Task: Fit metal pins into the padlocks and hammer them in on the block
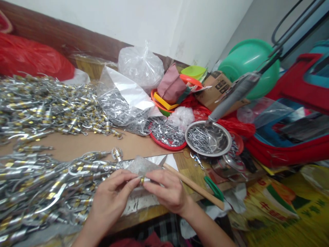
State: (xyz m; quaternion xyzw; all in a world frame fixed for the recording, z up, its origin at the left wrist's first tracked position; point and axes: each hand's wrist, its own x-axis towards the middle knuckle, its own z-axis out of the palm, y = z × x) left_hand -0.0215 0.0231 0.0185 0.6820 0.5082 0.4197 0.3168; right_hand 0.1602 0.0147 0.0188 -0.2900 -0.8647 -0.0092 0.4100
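Observation:
Near the table's front edge, my left hand (115,192) and my right hand (167,188) come together around one small silver-and-brass metal fitting (143,180). Fingertips of both hands pinch it, and they cover most of its length. Just beyond the fingers lies a crumpled clear plastic sheet (142,164). A hammer (194,187) with a wooden handle rests on the table beside my right hand. To the left of my left hand spreads a pile of similar silver-and-brass fittings with curved hooks (51,181).
A bigger heap of fittings (51,106) fills the back left. Behind my hands stand a bag of metal pins (115,106), a red tray of small parts (168,133) and a steel bowl of pins (208,137). A grey-handled tool (233,92) hangs above the bowl.

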